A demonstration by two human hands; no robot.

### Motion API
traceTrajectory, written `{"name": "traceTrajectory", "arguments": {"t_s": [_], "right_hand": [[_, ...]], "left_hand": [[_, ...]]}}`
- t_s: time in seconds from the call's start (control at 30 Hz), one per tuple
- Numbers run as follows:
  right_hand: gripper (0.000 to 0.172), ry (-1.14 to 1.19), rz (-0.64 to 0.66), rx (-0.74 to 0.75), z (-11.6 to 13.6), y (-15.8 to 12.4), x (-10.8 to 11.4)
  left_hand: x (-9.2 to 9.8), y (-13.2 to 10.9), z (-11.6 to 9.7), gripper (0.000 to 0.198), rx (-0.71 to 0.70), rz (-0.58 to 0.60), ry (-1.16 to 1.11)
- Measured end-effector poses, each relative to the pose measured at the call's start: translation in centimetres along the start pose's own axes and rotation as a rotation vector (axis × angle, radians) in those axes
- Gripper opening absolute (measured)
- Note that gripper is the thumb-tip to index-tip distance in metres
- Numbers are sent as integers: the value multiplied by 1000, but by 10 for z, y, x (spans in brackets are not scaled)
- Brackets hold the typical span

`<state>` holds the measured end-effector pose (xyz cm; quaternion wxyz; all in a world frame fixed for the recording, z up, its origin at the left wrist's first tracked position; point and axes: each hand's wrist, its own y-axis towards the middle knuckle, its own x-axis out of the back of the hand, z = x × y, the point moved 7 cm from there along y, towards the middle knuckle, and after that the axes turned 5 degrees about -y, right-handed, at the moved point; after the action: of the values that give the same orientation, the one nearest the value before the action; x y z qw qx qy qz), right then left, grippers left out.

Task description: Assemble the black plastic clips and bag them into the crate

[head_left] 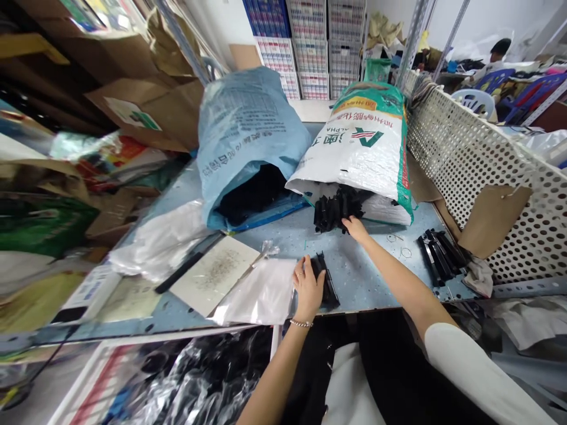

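My right hand reaches to the mouth of a white and green woven sack, its fingers closed at the edge of a heap of black plastic pieces there. The fingertips are partly hidden among the pieces. My left hand rests on the table with fingers spread, between a stack of clear plastic bags and a small bunch of long black pieces. Its fingertips touch the side of that bunch.
A blue sack holding black items lies open at left. Another bunch of black pieces lies at right, by a perforated white panel. A sheet of cardboard lies left of the bags. Below the table edge is a bin of wrapped black items.
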<state>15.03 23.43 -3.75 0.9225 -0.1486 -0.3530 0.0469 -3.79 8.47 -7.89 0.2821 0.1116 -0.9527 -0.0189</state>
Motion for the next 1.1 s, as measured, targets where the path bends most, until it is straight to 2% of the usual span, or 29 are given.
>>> {"name": "traceTrajectory", "arguments": {"t_s": [0.07, 0.13, 0.17, 0.23, 0.27, 0.3, 0.37, 0.43, 0.47, 0.53, 0.6, 0.67, 0.73, 0.77, 0.83, 0.9, 0.97, 1.03, 1.1], "right_hand": [[38, 86, 67, 35, -8, -24, -10], [45, 177, 167, 79, -19, -59, -26], [50, 240, 243, 113, -23, -78, -34], [55, 439, 504, 215, -24, -118, -48], [56, 457, 562, 240, -24, -132, -46], [55, 437, 547, 259, -24, -141, -37], [51, 280, 316, 324, -19, -146, -3], [46, 93, 0, 475, 0, -147, 35], [44, 15, -114, 561, 12, -149, 47], [43, -48, -205, 639, 29, -146, 54], [46, 49, -110, 561, 31, -135, 43], [50, 191, 69, 440, 25, -127, 23], [55, 217, 192, 436, 21, -134, 7], [57, 155, 203, 502, 21, -142, 2], [53, -87, 137, 738, 24, -164, -1], [42, -369, 17, 1007, 28, -188, -4], [32, -536, -46, 1203, 30, -204, -8], [30, -525, 3, 1258, 31, -206, -12], [37, -331, 127, 1109, 29, -197, -15]], "left_hand": [[8, 4, -13, 59, -17, -16, -124], [7, 7, -30, 60, 37, 35, -461], [2, 7, -39, 61, 110, 104, -683], [-13, 4, -61, 65, 291, 295, -1098], [-17, 2, -72, 64, 356, 368, -1231], [-19, -1, -82, 61, 390, 411, -1297], [-17, -5, -94, 54, 385, 435, -1295], [-18, -13, -99, 46, 391, 469, -1215], [-21, -18, -99, 44, 415, 503, -1179], [-26, -26, -97, 43, 464, 518, -1108], [-27, -27, -93, 44, 472, 459, -1027], [-23, -21, -90, 45, 448, 386, -985], [-16, -13, -87, 46, 437, 324, -1028], [-12, -9, -86, 47, 449, 299, -1076], [-7, -3, -82, 51, 508, 295, -1177], [-8, -3, -81, 55, 585, 347, -1244], [-14, -8, -82, 58, 666, 426, -1263], [-20, -16, -84, 59, 717, 466, -1261], [-14, -20, -84, 55, 654, 368, -1240]]}}
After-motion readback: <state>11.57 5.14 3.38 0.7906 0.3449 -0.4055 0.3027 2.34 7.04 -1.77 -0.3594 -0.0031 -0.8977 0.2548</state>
